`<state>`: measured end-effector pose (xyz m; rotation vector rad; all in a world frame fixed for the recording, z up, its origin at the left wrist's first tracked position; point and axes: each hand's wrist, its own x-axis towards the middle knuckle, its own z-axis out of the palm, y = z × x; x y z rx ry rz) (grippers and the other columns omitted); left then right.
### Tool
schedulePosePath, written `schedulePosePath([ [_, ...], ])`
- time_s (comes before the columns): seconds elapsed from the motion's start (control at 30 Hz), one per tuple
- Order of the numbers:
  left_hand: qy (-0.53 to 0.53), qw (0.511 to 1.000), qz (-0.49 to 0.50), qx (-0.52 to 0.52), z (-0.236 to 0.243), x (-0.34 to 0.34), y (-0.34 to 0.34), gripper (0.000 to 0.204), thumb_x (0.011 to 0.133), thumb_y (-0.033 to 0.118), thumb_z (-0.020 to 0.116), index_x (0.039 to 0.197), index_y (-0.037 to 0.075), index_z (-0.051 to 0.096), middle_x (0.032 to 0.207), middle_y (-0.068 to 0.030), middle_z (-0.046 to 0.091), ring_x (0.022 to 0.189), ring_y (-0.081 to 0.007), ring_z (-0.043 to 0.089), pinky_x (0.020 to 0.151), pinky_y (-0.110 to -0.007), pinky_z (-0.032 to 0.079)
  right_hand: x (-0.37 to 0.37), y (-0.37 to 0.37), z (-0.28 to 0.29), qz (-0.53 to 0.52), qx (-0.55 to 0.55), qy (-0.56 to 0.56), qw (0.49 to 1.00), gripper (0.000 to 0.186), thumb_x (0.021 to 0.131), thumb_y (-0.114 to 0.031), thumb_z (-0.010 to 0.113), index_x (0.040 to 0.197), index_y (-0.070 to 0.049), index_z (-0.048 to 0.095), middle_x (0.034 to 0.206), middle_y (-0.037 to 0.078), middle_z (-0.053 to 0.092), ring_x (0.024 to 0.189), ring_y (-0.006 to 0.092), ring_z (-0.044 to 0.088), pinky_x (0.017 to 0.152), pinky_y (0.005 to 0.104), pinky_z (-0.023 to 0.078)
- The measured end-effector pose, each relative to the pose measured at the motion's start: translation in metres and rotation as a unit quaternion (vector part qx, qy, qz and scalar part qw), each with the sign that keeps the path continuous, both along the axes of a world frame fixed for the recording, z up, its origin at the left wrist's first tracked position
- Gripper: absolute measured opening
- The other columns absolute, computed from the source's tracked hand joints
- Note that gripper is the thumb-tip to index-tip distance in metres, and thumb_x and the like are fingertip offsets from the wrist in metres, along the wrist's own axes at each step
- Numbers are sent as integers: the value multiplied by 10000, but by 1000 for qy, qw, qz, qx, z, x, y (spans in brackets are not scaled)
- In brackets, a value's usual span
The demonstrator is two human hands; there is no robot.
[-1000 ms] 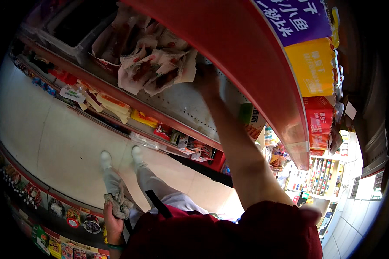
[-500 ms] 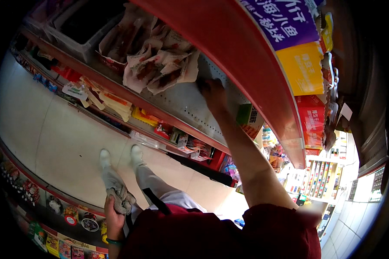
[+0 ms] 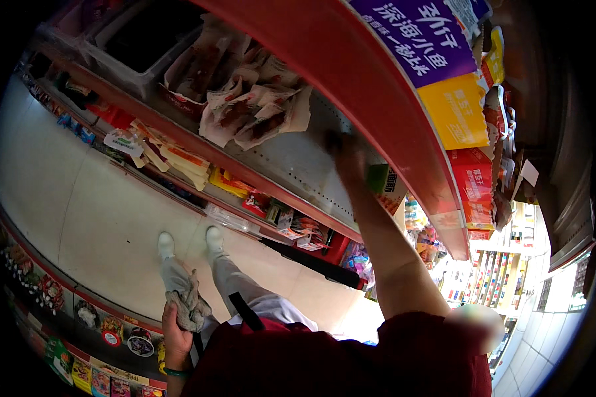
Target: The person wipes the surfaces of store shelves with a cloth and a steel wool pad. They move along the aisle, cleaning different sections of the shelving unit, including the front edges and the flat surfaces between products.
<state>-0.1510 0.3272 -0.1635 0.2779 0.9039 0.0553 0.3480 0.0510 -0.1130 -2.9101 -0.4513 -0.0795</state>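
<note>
My left hand (image 3: 176,336), low beside my leg, is closed on a crumpled grey cloth (image 3: 191,309). My right hand (image 3: 346,153) reaches over the bare metal shelf board (image 3: 297,161). Its fingers are in shadow and smeared by motion. A dark patch shows at the fingertips, and whether it is a held thing I cannot make out. Left of that hand, opened paper-like packets (image 3: 255,112) with reddish-brown contents lie in a heap. A green and white box (image 3: 380,178) stands close by my right forearm.
A red upper shelf edge (image 3: 351,66) arches over my right arm. On it stand purple (image 3: 420,40), yellow (image 3: 453,112) and red (image 3: 473,182) boxes. Clear plastic bins (image 3: 129,73) sit at the far left. Packaged goods (image 3: 179,162) fill the shelf below. Jars (image 3: 140,341) line a shelf behind me.
My right hand has moved right along the shelf board, away from the packets. My left hand still holds the cloth, which hangs in a slightly different shape.
</note>
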Motion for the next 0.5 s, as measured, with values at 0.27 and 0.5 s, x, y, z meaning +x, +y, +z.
schedulePosePath([
  [0.27,11,1000,18,-5,3,-8,1,346,938,200,535,1222,5,510,1206,-103,570,1116,-235,548,987,-388,420,-4,44,-29,140,30,-122,982,272,868,-293,581,999,-63,645,944,185,632,862,326,621,759,459,484],
  [0.5,-15,999,-28,5,0,-9,11,356,936,213,539,1223,6,508,1202,-97,573,1123,-232,545,987,-378,418,51,8,-22,-61,-11,-20,998,293,834,-235,616,1065,-54,610,1003,196,612,930,369,595,781,464,487],
])
